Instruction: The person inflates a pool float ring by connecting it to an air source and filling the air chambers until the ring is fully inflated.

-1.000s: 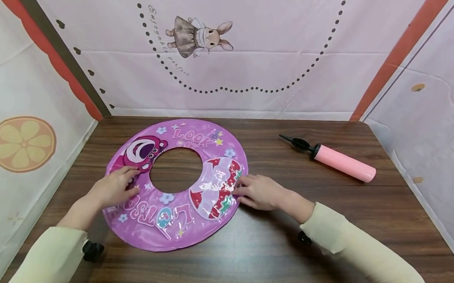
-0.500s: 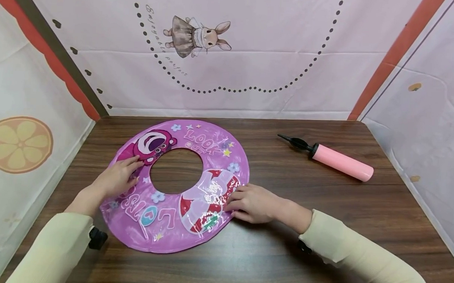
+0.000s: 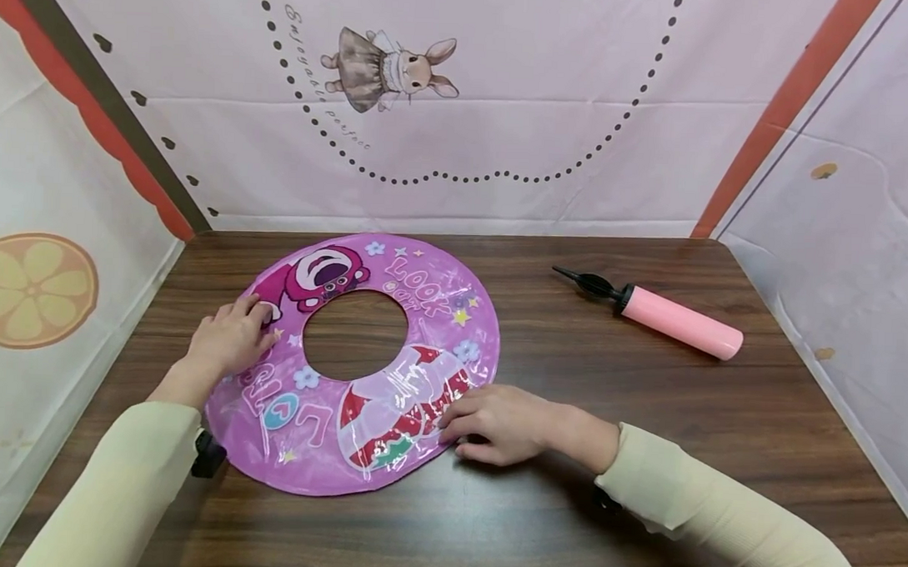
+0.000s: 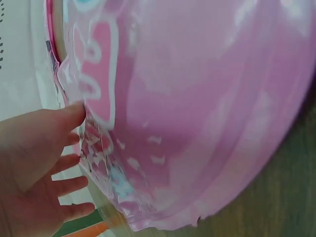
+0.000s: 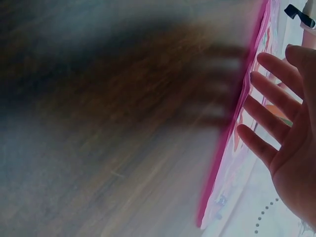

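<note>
A flat purple swim ring [image 3: 282, 469], printed with a pink bear, flowers and lettering, lies on the table left of centre in the head view. My left hand [image 3: 230, 336] rests on its left side, fingers loosely extended over the print. On the opposite side, at the lower right rim, my right hand [image 3: 497, 423] touches the ring with bent, relaxed fingers. In the left wrist view the thumb of my left hand [image 4: 34, 163] meets the vinyl, with the other fingers spread. In the right wrist view my right hand [image 5: 291, 128] has its fingers apart against the ring's edge.
A pink hand pump [image 3: 681, 321] with a black nozzle lies on the right of the brown wooden table [image 3: 603, 522], apart from the ring. A printed cloth backdrop [image 3: 535, 111] stands behind the table and along both sides.
The ring has turned clockwise: the bear has shifted up and right, the strawberry print down and left. My left hand has moved away from me, my right hand nearer.
</note>
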{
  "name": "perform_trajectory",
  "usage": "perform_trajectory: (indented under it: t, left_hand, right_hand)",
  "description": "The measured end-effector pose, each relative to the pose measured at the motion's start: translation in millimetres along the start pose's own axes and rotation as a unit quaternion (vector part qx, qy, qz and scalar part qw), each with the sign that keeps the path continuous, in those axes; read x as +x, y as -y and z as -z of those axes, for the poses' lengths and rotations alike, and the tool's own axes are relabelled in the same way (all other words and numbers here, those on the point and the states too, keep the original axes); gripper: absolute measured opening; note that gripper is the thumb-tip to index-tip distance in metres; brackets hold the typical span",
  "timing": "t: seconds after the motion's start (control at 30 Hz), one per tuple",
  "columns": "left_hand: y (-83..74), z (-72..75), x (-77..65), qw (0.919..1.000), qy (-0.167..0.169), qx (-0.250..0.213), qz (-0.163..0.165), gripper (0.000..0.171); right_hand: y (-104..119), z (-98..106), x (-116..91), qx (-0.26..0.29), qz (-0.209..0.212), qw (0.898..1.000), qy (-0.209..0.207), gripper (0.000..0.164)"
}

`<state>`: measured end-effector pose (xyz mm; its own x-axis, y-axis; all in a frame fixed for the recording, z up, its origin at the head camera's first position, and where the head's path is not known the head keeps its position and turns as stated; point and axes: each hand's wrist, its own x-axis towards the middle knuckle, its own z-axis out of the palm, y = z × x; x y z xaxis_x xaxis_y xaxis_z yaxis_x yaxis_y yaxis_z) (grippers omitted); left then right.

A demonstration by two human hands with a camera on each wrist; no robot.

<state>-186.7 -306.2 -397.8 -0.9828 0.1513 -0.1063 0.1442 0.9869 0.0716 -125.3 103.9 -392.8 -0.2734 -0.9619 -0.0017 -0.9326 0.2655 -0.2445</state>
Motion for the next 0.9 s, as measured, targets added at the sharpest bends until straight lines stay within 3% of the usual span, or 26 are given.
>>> perform_trajectory:
  t: [0.2, 0.4, 0.63, 0.77, 0.9]
  left_hand:
    - [0.0, 0.9, 3.9, 0.9998, 0.002, 0.013, 0.015, 0.047]
    - [-2.7, 1.2, -0.9, 0.9997, 0.001, 0.012, 0.020, 0.049]
    - [-25.0, 8.5, -28.4, 0.9991, -0.017, 0.036, -0.015, 0.055]
    - [-40.9, 12.9, -46.2, 0.9987, -0.006, 0.043, -0.027, 0.057]
    - [-49.8, 13.8, -55.1, 0.9988, 0.010, 0.038, -0.031, 0.058]
  right_hand:
    - [-1, 2, 1, 0.005, 0.001, 1.000, -0.007, 0.028]
    - [-21, 5, -2, 0.000, -0.063, 0.998, -0.028, 0.031]
    - [-53, 10, -17, -0.019, -0.128, 0.989, -0.073, 0.033]
    - [-66, 13, -22, -0.035, -0.156, 0.984, -0.082, 0.037]
    - [-72, 14, -23, -0.037, -0.177, 0.980, -0.078, 0.041]
